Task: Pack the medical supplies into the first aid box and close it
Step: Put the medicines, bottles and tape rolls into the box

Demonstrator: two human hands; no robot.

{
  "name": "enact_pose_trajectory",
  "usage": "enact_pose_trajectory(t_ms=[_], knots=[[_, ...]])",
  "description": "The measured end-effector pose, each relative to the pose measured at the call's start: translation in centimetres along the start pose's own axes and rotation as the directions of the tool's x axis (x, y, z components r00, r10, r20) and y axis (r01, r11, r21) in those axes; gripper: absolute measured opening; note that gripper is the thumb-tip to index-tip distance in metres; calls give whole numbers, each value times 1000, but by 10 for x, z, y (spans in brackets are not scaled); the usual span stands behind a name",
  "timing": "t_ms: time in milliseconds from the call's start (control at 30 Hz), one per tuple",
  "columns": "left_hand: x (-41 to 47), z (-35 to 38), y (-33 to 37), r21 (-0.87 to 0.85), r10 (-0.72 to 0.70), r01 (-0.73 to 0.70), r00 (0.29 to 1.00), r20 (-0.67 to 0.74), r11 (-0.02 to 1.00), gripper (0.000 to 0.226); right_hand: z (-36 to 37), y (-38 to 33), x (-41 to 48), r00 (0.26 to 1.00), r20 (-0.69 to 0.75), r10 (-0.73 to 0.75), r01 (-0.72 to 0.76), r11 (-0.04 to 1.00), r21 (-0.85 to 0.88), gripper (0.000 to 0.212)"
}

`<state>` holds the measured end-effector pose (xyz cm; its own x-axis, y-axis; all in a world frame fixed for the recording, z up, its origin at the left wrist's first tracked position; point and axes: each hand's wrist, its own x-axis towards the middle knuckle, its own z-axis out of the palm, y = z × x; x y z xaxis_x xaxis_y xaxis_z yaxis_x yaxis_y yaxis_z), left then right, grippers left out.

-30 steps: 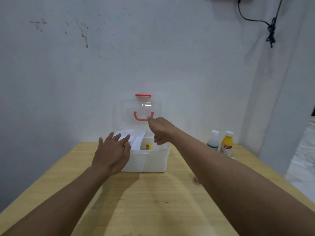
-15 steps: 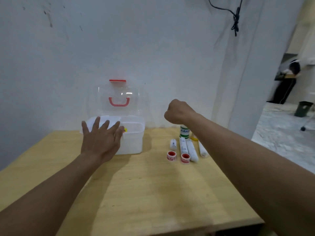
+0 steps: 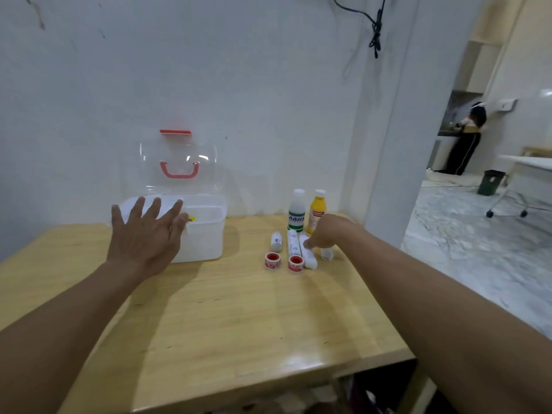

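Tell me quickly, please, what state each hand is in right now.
Left hand: open, fingers spread, in front of the first aid box, holding nothing.
Right hand: curled down onto the bandage rolls; whether it grips one cannot be told.

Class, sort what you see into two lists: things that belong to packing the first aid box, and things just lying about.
Belong to the job:
first aid box, lid open
clear bottle
yellow bottle
bandage rolls
two red tape rolls
right hand, reaching for the rolls
left hand, over the box

Lying about:
black cable on the wall
dark bin on the floor
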<state>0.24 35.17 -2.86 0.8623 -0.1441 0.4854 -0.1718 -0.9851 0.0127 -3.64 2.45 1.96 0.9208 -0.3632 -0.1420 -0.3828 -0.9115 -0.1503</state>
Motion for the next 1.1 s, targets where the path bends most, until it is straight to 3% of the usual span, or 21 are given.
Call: enact_pose_trajectory(t_ms=[233, 600, 1100], knots=[[-1, -1, 0, -19, -1, 1, 1000, 1, 1000, 73, 10, 2, -4, 1000, -17, -19, 21, 991, 132, 19], [-2, -1, 1, -31, -13, 13, 1000, -4, 999, 75, 17, 5, -6, 994, -99, -40, 53, 989, 138, 21], [-1, -7, -1, -126, -24, 14, 997, -76, 992, 74, 13, 23, -13, 986, -158, -53, 56, 998, 18, 35]])
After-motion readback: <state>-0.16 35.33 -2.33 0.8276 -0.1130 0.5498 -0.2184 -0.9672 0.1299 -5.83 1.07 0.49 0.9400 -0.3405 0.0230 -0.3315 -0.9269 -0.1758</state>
